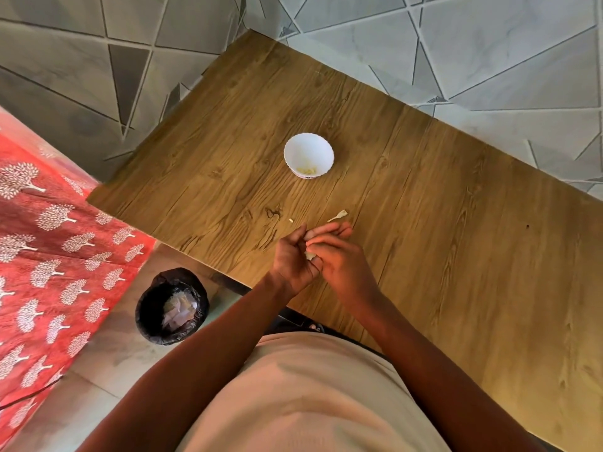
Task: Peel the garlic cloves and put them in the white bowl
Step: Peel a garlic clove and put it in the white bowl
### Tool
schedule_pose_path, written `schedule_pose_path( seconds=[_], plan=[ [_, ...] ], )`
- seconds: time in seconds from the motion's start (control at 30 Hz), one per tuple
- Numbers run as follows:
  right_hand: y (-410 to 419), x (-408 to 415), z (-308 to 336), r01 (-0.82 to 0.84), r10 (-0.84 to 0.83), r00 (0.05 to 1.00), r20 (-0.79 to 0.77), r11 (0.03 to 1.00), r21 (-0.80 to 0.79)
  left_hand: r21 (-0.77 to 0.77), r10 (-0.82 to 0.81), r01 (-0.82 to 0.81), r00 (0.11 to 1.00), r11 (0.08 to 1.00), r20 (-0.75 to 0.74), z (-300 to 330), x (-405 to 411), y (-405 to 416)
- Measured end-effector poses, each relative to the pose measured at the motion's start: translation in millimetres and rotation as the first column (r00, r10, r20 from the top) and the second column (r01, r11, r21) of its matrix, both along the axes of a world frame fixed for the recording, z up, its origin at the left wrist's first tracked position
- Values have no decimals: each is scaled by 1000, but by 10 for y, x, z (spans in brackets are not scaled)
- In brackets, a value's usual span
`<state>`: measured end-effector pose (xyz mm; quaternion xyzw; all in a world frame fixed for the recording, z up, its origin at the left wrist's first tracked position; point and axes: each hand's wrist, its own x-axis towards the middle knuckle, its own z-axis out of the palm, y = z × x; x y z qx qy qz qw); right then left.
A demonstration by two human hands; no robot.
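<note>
Head view: both hands meet over the wooden table. Left hand and right hand pinch a garlic clove together, fingers curled round it. White bowl sits farther back, well apart, peeled cloves inside. Skin scrap lies near hands. Black bin on floor at left.

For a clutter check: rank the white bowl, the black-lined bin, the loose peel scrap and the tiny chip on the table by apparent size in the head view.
1. Black-lined bin, though it sits nearer the camera edge, on the floor.
2. White bowl.
3. Peel scrap.
4. Tiny chip.
</note>
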<state>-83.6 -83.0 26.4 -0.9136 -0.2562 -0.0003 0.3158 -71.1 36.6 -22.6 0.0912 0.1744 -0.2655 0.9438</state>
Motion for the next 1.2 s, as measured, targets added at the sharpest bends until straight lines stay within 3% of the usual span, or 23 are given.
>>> schedule_pose_path(
  seconds=[0.1, 0.23, 0.43, 0.6, 0.7, 0.93, 1.03, 1.2],
  plan=[
    [54, -14, 77, 58, -73, 986, 151, 993, 103, 8, -26, 26, 998, 1000, 62, 72, 8, 12],
    [54, 15, 107, 140, -160, 978, 138, 980, 145, 61, -8, 4, 998, 998, 68, 154, -17, 34],
    [-15, -32, 137, 228, -223, 974, -51, 933, 278, 67, 14, -17, 999, 998, 41, 145, -11, 91],
    [-224, -135, 98, 457, -389, 889, -241, 776, 435, 52, 122, -119, 990, 992, -68, 75, -48, 231],
    [-377, -163, -115, 554, -465, 831, -307, 745, 372, 62, 159, -154, 983, 986, -89, 33, -57, 335],
    [-438, -169, -464, 486, -470, 872, -137, 864, 131, 122, 163, -151, 982, 981, -93, 91, -138, 412],
    [-488, -162, -514, 552, -520, 825, -220, 824, 124, 152, 139, -125, 987, 980, -83, 95, -153, 423],
    [-380, -100, -532, 512, -475, 846, -243, 850, 121, 170, 121, -106, 989, 980, -82, 109, -170, 423]
  ],
)
